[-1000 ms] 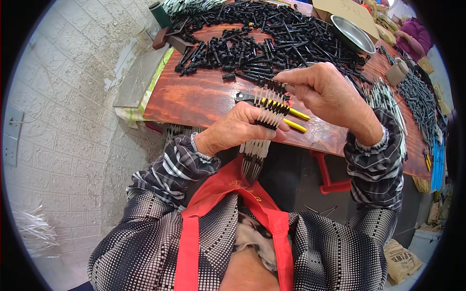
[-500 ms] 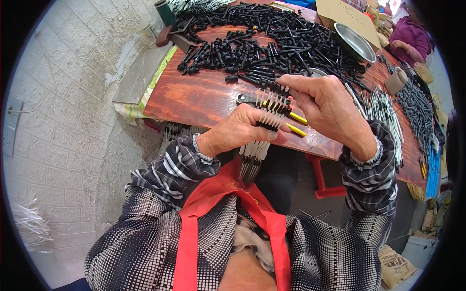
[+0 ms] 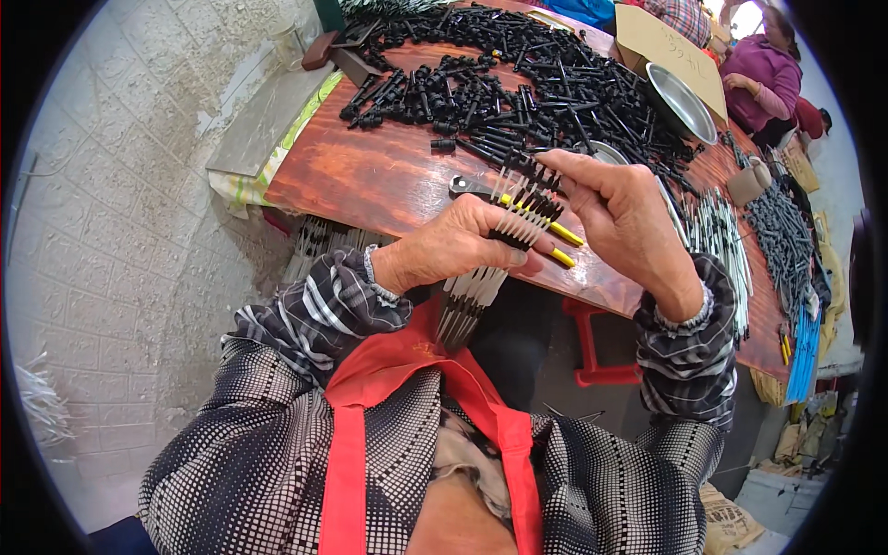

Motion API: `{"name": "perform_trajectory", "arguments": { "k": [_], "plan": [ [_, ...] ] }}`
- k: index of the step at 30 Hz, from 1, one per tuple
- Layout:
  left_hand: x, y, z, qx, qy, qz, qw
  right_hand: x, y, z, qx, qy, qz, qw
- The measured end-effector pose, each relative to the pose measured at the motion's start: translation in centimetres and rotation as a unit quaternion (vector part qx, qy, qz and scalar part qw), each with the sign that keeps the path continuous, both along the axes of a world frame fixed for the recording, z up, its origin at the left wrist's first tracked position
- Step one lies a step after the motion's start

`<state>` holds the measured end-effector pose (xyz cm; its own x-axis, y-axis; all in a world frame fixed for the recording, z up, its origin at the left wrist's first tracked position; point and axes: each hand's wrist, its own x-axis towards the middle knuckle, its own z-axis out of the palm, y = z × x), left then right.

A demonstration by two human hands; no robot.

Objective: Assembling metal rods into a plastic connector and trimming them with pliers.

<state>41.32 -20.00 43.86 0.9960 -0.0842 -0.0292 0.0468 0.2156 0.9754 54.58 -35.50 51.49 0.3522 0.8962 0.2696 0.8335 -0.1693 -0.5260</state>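
Note:
My left hand [image 3: 455, 242] is closed round a fanned bundle of thin white-and-black rods [image 3: 476, 287]. The rods stand side by side, their black upper ends above the hand and their thin dark lower ends hanging over the red apron. At the top of the bundle, my right hand [image 3: 629, 217] has thumb and forefinger closed on the black end pieces; the exact grip is partly hidden. Behind the bundle, yellow-handled pliers [image 3: 566, 233] lie on the table, their dark head showing to the left.
Black plastic parts [image 3: 499, 79] heap across the reddish wooden table [image 3: 347, 176]. A metal dish [image 3: 682, 102] leans by a cardboard box [image 3: 671, 51]. White rods [image 3: 720, 236], grey parts [image 3: 786, 236] and blue rods [image 3: 803, 351] lie right. A red stool [image 3: 581, 347] stands below; a co-worker [image 3: 763, 79] sits beyond.
The whole view has shifted slightly. Both hands keep their hold at the bundle, and its lower end has swung a little to the left. The right fingers remain at the black tips.

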Motion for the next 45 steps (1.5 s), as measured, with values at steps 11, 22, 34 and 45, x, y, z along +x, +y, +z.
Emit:
{"name": "perform_trajectory", "arguments": {
  "k": [11, 22, 34, 45],
  "plan": [
    [0.3, 0.1, -0.5, 0.090, -0.105, -0.014, 0.990, 0.9, 0.0, -0.6, -0.001, 0.078, 0.034, 0.996],
    [0.5, 0.6, -0.9, 0.082, -0.087, -0.025, 0.992, 1.0, 0.0, 0.1, -0.029, 0.020, 0.041, 0.999],
    [0.7, 0.8, -1.3, 0.074, -0.092, -0.027, 0.993, 0.9, 0.0, 0.0, -0.041, 0.031, 0.046, 0.998],
    [0.5, 0.8, -1.0, 0.080, -0.107, -0.035, 0.990, 1.7, -0.2, -0.6, -0.031, 0.037, 0.064, 0.997]
  ]
}}
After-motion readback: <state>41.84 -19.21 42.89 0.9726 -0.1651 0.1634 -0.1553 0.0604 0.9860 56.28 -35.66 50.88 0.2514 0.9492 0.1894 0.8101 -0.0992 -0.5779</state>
